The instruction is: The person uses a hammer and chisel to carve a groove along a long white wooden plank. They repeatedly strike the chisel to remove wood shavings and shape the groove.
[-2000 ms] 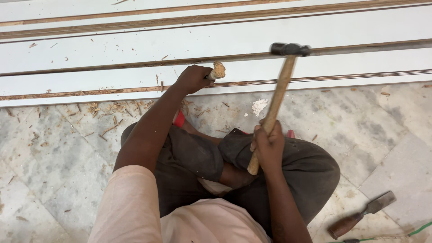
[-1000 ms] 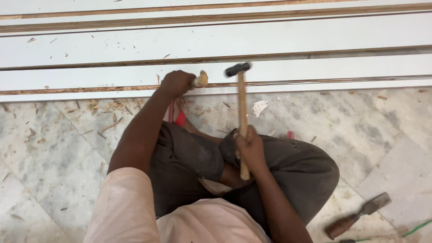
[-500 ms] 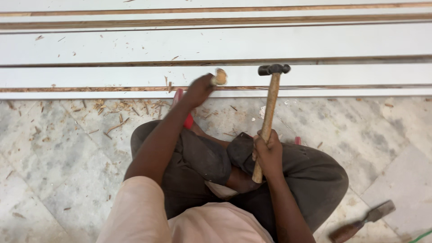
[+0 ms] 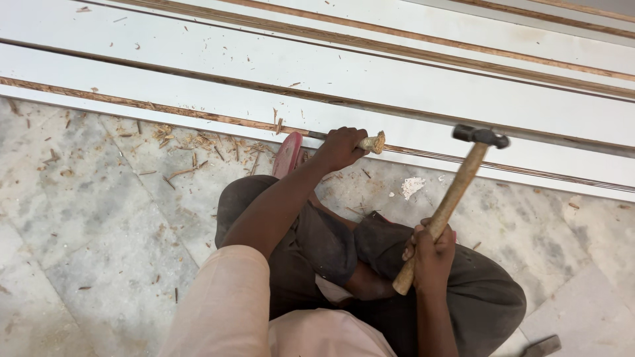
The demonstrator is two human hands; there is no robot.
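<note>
Here the left hand (image 4: 340, 147) is closed round a worn wooden-handled chisel (image 4: 372, 142) set against the edge of the long white laminated board (image 4: 397, 86). The right hand (image 4: 431, 254) grips the low end of the steel-headed, wooden-shafted hammer (image 4: 453, 198), raised just right of the chisel. Judged stiff and head-heavy, the hammer suits this low hold.

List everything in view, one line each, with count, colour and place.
boards: several, white with brown edges, across the top
chisel: one, wooden handle, in the left hand at a board edge
hammer: one, dark head, wooden handle, raised right
wood chips: many, brown, on the floor left
floor: grey marble
sandal: one, red, beside the board
tool: one, dark, bottom right edge
left hand: grips chisel
right hand: grips hammer
</note>
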